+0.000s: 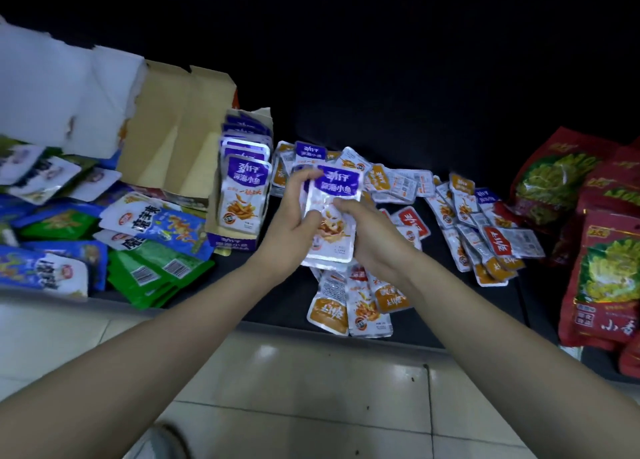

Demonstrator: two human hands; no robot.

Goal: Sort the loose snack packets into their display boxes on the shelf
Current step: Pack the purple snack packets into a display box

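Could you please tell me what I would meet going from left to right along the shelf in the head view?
In order: blue packets, green packets, display box, left hand, held purple packets, right hand, loose orange and red packets, large red bags.

The open purple display box (pixel 239 195) stands just left of the left hand (pixel 294 216). Its upright packets fill it to the front, and its raised cardboard flaps (pixel 180 129) wall off that side. Green and blue packets (pixel 156 251) crowd the shelf farther left. Loose small packets (pixel 460 216) litter the shelf behind, below and right of the right hand (pixel 367 230), and large red bags (pixel 602 268) block the right end. Bare dark shelf (pixel 519 303) lies open between that litter and the bags, and another strip lies before the box.
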